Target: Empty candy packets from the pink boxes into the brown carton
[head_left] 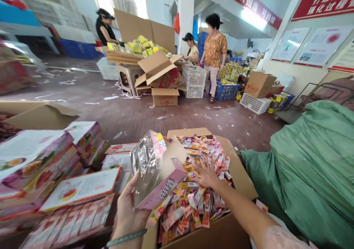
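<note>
My left hand (127, 208) grips an open pink carton (159, 171) with a clear window, tilted over a large cardboard box (238, 175). That box is full of several small pink, yellow and orange sachets (193, 201). My right hand (206, 173) lies on the sachet pile with fingers spread, palm down, touching the packets just right of the carton. A green bangle sits on my left wrist.
Stacked pink printed cartons (55, 171) fill the left. A green cloth bundle (309, 168) lies at the right. Across the brown floor, three people stand among cardboard boxes (163, 83), white and blue crates (225, 90) and a stool-borne pile of yellow packets.
</note>
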A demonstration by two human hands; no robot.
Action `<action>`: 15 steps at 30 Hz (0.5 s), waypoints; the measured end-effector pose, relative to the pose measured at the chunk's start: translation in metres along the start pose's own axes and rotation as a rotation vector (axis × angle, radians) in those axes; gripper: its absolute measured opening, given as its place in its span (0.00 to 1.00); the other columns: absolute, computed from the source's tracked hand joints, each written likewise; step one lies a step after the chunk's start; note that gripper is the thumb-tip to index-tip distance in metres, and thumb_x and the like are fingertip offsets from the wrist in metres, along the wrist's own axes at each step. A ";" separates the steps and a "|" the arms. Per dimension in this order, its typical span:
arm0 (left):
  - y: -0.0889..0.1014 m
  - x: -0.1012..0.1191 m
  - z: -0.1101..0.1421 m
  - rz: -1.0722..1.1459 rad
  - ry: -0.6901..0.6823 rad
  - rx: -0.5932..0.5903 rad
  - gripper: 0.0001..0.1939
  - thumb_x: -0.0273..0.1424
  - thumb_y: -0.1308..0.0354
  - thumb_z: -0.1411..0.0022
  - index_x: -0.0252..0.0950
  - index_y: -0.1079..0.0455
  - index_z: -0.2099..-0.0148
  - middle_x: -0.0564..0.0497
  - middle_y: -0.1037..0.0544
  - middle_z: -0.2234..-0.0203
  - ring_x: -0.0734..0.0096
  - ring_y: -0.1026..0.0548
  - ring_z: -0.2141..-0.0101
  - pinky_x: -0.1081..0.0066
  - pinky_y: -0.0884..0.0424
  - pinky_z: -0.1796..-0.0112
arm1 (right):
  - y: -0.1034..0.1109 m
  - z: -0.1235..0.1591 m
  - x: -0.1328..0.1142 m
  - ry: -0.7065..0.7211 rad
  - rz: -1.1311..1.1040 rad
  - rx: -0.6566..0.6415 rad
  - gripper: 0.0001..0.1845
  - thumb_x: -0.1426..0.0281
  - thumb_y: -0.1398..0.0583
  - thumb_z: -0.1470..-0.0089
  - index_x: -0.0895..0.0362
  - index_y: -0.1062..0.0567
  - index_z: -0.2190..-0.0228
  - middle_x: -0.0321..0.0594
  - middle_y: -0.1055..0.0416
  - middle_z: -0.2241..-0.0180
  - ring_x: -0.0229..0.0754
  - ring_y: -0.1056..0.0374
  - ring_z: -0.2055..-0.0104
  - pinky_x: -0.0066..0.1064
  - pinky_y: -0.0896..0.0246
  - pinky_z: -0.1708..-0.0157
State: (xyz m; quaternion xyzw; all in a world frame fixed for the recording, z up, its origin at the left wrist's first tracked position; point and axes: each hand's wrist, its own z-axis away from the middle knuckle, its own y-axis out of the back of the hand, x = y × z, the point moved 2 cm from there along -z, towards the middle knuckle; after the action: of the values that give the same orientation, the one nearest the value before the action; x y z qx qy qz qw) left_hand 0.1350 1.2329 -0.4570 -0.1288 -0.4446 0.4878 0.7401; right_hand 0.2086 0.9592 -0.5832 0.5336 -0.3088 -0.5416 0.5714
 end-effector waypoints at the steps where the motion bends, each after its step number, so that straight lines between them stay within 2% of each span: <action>1: 0.000 0.000 -0.001 0.028 0.002 -0.006 0.08 0.26 0.38 0.42 0.41 0.20 0.61 0.53 0.13 0.71 0.57 0.15 0.72 0.55 0.13 0.61 | -0.002 -0.002 0.002 0.007 -0.008 -0.007 0.51 0.31 0.50 0.39 0.38 0.50 0.24 0.45 0.69 0.20 0.67 0.75 0.19 0.76 0.75 0.28; 4: -0.002 0.000 -0.007 0.127 0.029 -0.031 0.10 0.24 0.43 0.37 0.37 0.20 0.59 0.51 0.14 0.72 0.63 0.16 0.74 0.62 0.14 0.64 | -0.010 -0.008 0.006 0.015 -0.025 -0.003 0.50 0.31 0.52 0.37 0.39 0.53 0.24 0.46 0.71 0.20 0.66 0.78 0.20 0.77 0.80 0.29; 7: -0.003 -0.003 -0.016 0.180 0.055 -0.097 0.14 0.23 0.47 0.35 0.35 0.21 0.55 0.49 0.13 0.72 0.62 0.15 0.74 0.66 0.17 0.70 | -0.021 -0.014 0.011 -0.004 -0.023 0.012 0.49 0.33 0.54 0.35 0.40 0.54 0.24 0.46 0.71 0.20 0.64 0.79 0.19 0.77 0.81 0.29; 9: 0.000 -0.007 -0.022 0.194 0.059 -0.141 0.15 0.23 0.48 0.35 0.36 0.21 0.53 0.47 0.13 0.70 0.59 0.15 0.74 0.66 0.18 0.71 | -0.026 -0.018 0.014 -0.008 -0.018 0.030 0.48 0.33 0.55 0.35 0.40 0.53 0.24 0.45 0.70 0.20 0.64 0.77 0.19 0.75 0.79 0.29; 13: 0.015 -0.018 -0.036 0.248 0.079 -0.165 0.18 0.27 0.46 0.34 0.39 0.21 0.46 0.46 0.13 0.67 0.58 0.15 0.71 0.63 0.17 0.68 | -0.029 -0.020 0.018 0.003 0.007 0.055 0.46 0.34 0.55 0.34 0.39 0.53 0.24 0.42 0.71 0.20 0.63 0.77 0.19 0.73 0.77 0.27; 15: 0.023 -0.025 -0.044 0.303 0.104 -0.248 0.19 0.29 0.44 0.33 0.43 0.22 0.43 0.47 0.13 0.65 0.57 0.15 0.68 0.59 0.16 0.65 | -0.031 -0.020 0.019 -0.009 0.032 0.068 0.46 0.35 0.54 0.33 0.38 0.55 0.24 0.40 0.73 0.20 0.62 0.78 0.19 0.73 0.76 0.27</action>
State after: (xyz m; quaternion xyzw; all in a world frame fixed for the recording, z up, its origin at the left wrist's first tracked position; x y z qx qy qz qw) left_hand 0.1521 1.2343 -0.5095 -0.3094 -0.4382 0.5277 0.6586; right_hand 0.2226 0.9519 -0.6210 0.5452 -0.3382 -0.5242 0.5600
